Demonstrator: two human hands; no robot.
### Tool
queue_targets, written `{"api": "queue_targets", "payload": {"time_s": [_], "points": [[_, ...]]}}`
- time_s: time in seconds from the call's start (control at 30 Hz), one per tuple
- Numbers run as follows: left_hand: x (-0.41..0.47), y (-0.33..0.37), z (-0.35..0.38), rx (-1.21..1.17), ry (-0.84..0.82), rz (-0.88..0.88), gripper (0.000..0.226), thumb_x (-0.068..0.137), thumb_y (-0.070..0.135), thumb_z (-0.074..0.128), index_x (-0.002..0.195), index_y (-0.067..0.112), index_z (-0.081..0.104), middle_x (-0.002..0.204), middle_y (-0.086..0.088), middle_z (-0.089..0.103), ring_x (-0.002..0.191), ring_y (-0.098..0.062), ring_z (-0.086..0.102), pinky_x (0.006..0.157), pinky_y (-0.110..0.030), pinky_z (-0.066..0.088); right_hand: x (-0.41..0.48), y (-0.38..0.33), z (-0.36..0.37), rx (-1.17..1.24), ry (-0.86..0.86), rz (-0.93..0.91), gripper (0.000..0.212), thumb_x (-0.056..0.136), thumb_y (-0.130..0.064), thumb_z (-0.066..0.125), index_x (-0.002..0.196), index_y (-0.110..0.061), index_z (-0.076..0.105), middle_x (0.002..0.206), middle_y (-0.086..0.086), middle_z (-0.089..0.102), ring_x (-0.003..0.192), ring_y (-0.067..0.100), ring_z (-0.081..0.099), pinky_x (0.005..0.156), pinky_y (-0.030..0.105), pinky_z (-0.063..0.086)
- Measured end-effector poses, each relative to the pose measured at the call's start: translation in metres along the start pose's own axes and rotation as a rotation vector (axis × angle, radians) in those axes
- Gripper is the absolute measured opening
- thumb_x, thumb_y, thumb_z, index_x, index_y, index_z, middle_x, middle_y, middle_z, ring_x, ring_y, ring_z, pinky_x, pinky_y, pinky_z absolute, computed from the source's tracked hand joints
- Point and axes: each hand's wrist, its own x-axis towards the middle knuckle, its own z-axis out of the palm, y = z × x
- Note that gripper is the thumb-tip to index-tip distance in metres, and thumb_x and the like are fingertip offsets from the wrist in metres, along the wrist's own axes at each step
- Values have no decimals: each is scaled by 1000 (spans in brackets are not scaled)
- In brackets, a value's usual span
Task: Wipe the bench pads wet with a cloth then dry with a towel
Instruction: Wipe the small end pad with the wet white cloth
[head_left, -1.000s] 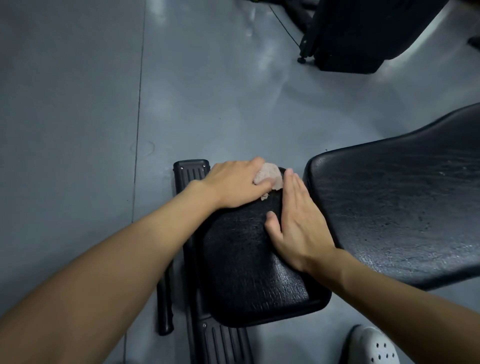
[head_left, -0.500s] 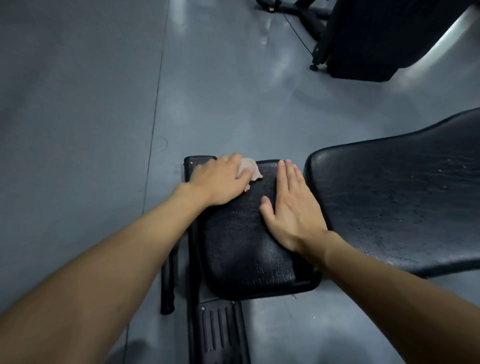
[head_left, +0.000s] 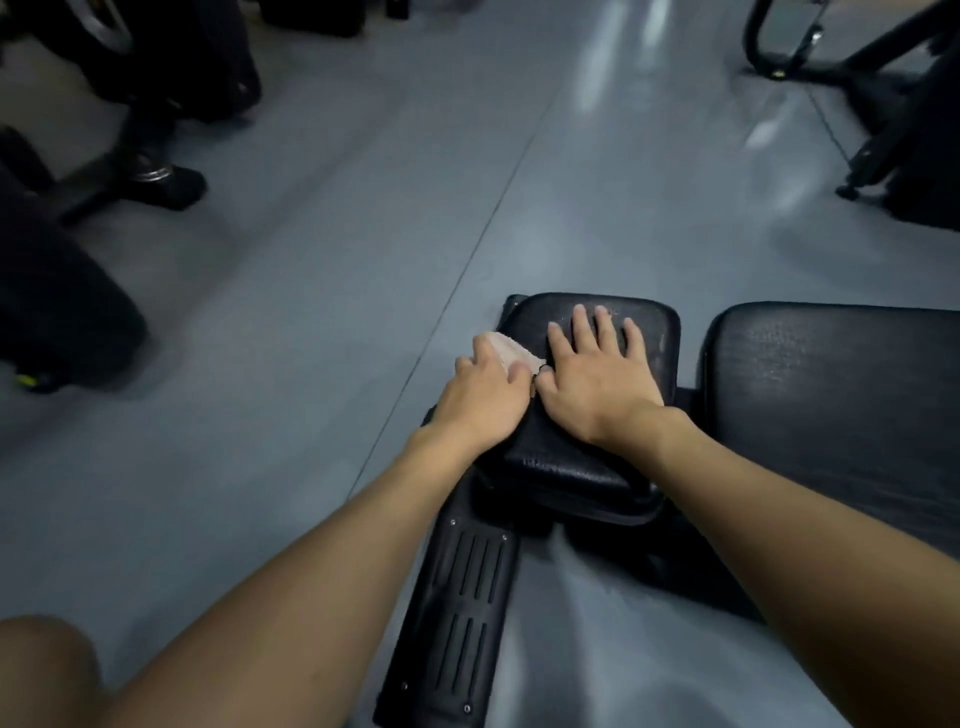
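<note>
Head view is showing the left hand (head_left: 485, 400) gripping a small pinkish cloth (head_left: 506, 351), fingers and thumb curling round it at the left edge of the black seat pad (head_left: 657, 338), while the right hand (head_left: 597, 382) is lying flat on that pad, fingers straight and holding nothing. The cloth is looking thin, limp and light, so bunching it under the palm is probably serving best; the textured vinyl is likely getting slick when wet
</note>
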Motion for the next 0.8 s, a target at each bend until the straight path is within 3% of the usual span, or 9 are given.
{"api": "queue_targets", "payload": {"time_s": [0.2, 0.37, 0.5, 0.63, 0.7, 0.73, 0.8], "points": [[-55, -11, 10, -65, 38, -94, 44, 101, 35, 35, 141, 16, 29, 136, -16, 43, 100, -26, 46, 83, -35, 37, -3, 6, -6, 88, -43, -73, 63, 101, -42, 21, 159, -19, 12, 166, 17, -5, 152, 37, -13, 120, 57, -11], [-26, 15, 9, 99, 53, -142, 64, 103, 37, 26, 158, 11, 4, 154, -20, 27, 130, -41, 42, 103, -44, 37, -1, 18, -10, 187, -49, -138, 58, 103, -38, 20, 158, -23, 23, 167, 17, -1, 153, 33, -10, 121, 54, -10], [-32, 13, 11, 101, 84, -194, 53, 103, 37, 28, 150, 13, 20, 142, -22, 39, 120, -40, 48, 87, -38, 35, -3, 20, -12, 294, -29, -155, 56, 103, -38, 22, 157, -22, 27, 167, 17, 5, 154, 31, -6, 121, 52, -10], [-62, 11, 17, 108, 89, -210, 56, 104, 34, 27, 153, 10, 14, 146, -24, 33, 120, -41, 47, 87, -37, 35, -9, 23, -13, 396, 10, -176, 54, 102, -33, 26, 154, -17, 33, 164, 13, 21, 154, 26, 4, 123, 50, -7], [-81, 11, 25, 159, 54, -139, 65, 103, 38, 23, 157, 4, 5, 158, -24, 15, 137, -41, 32, 107, -43, 32, -17, 25, -15, 445, 24, -203, 52, 102, -28, 28, 152, -14, 37, 161, 10, 30, 153, 24, 11, 123, 47, -4], [-91, 8, 29, 207, 40, -96, 73, 100, 44, 18, 158, 3, 3, 163, -21, 4, 147, -39, 17, 118, -44, 20, -22, 26, -16, 458, 21, -223, 52, 102, -24, 30, 151, -12, 38, 160, 10, 33, 153, 24, 13, 124, 45, -2], [-104, 4, 36, 304, 55, -16, 72, 99, 44, 13, 159, 8, -5, 166, -11, -12, 153, -30, -12, 124, -44, -5, -30, 30, -18, 488, 5, -257, 51, 101, -16, 32, 150, -9, 39, 157, 11, 37, 152, 24, 17, 124, 42, 0]]}}
